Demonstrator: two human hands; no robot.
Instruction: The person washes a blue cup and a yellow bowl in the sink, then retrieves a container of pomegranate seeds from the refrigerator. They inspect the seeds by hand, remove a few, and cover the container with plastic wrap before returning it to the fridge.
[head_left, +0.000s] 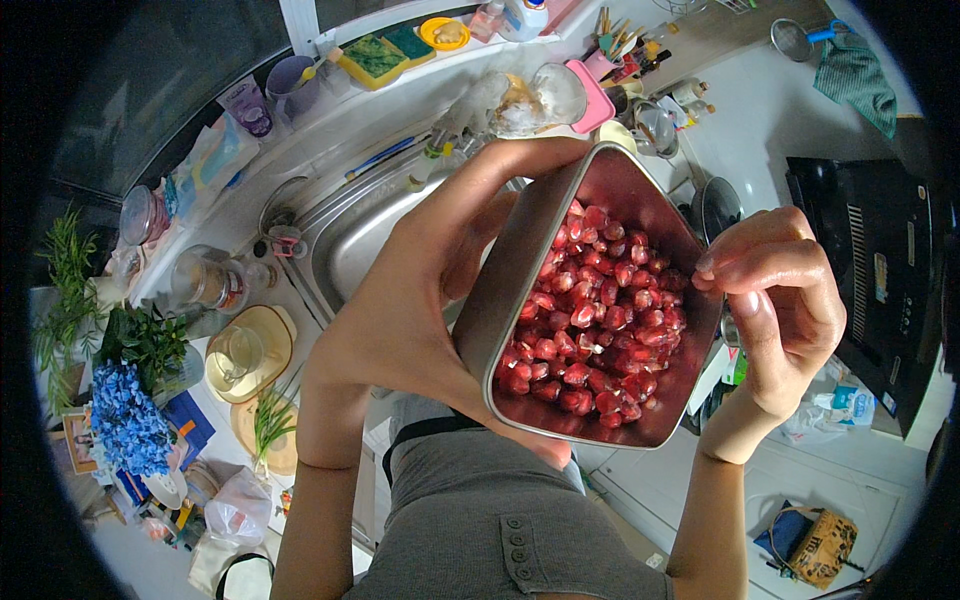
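My left hand (420, 300) grips a deep rectangular metal container (517, 270) from its left side, with fingers reaching around both ends. The container is tilted so its open top faces me. Inside lies a heap of wet red pomegranate arils (592, 315), with a few pale bits among them. My right hand (780, 300) is at the container's right rim, fingers curled and thumb close to the fingertips. Whether it pinches the rim or something small cannot be told. Behind the container, a stainless steel sink (360, 247) is partly hidden.
Sponges (373, 61) and bottles line the window ledge. Left of the sink are glass jars (206, 277), a cream tray (281, 341), a round board (244, 435) with green stalks, and blue flowers (127, 420). A black appliance (862, 277) and a patterned bag (821, 547) are at right.
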